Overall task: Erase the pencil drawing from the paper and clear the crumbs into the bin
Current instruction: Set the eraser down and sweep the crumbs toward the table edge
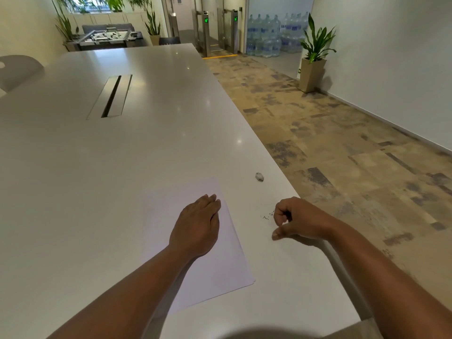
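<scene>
White table (122,167) holds 1 paper (220,270) under flat left hand (195,226), 1 eraser (259,176), crumbs (267,214); right hand (296,220) curled, empty.

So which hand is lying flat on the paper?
The left hand, fingers straight on the paper. The right hand is curled beside the crumbs.
</scene>
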The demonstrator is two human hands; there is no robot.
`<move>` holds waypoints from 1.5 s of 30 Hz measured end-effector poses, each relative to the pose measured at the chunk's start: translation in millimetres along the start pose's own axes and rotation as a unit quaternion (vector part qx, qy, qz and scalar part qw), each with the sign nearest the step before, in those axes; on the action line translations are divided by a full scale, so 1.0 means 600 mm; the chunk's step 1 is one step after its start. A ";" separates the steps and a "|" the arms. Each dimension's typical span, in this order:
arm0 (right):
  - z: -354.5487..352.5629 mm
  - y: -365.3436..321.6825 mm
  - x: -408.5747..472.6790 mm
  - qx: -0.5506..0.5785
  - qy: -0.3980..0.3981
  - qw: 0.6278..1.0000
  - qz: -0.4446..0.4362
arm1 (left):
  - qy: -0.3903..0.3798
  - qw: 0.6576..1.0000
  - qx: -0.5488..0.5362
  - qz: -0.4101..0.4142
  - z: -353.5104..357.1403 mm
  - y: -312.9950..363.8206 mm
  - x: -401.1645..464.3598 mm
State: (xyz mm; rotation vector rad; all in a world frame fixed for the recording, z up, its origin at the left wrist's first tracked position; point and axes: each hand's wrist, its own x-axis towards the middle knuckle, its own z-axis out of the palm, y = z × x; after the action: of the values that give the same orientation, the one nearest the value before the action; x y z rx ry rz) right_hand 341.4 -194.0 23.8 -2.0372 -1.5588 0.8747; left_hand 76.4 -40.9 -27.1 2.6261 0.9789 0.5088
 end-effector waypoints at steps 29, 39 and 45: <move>0.086 0.004 0.028 -0.138 0.208 0.957 -0.148 | -0.010 1.000 0.003 -0.004 0.001 -0.003 0.001; 0.084 -0.008 0.015 -0.103 0.284 0.949 -0.087 | -0.013 1.000 -0.005 -0.010 0.000 -0.001 -0.001; 0.094 0.004 0.014 -0.135 0.287 0.938 -0.139 | -0.008 1.000 -0.008 -0.005 0.000 -0.002 0.000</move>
State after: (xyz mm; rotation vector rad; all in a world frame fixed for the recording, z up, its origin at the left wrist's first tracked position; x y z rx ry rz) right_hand 304.6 -188.9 -19.8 -1.9317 -1.6139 -0.0539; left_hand 75.7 -40.1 -27.8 2.6052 0.9800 0.4914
